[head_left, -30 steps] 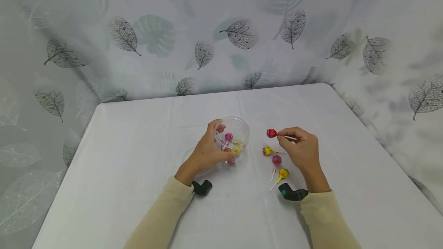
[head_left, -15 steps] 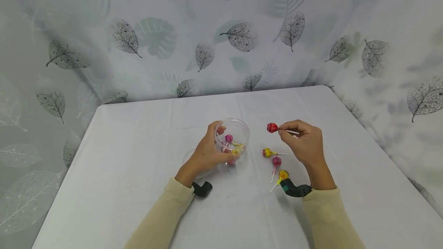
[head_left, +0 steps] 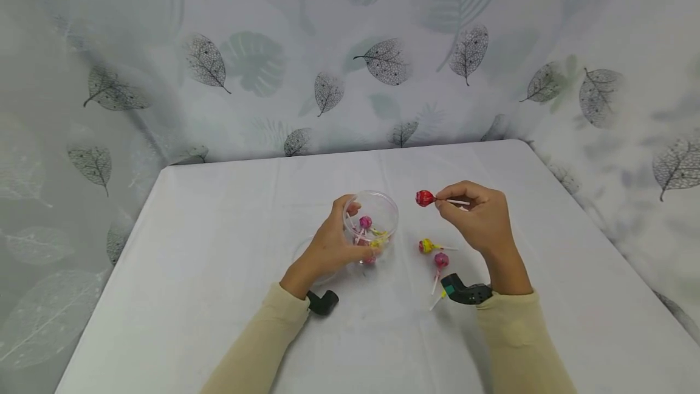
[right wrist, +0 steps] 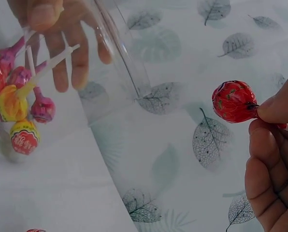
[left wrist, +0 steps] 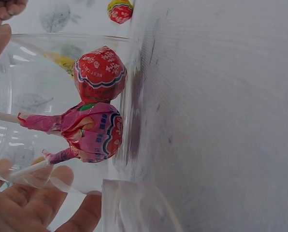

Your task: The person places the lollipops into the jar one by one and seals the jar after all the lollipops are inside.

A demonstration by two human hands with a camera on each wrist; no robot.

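**Red lollipop held up beside the clear tub**

A red lollipop (head_left: pixel 424 198) is being pinched by its stick in the right hand (head_left: pixel 477 219), raised just right of the clear plastic tub (head_left: pixel 383 205). The tub, with several wrapped lollipops (head_left: pixel 365 222) inside, is being gripped by the curled fingers of the left hand (head_left: pixel 328 245). A yellow lollipop (head_left: pixel 425 246) and a pink lollipop (head_left: pixel 440 259) are lying on the white table (head_left: pixel 219 248), right of the tub and below the raised one.

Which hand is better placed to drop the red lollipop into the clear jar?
Right: the right hand already pinches the red lollipop by its stick beside the clear jar, which the left hand grips.
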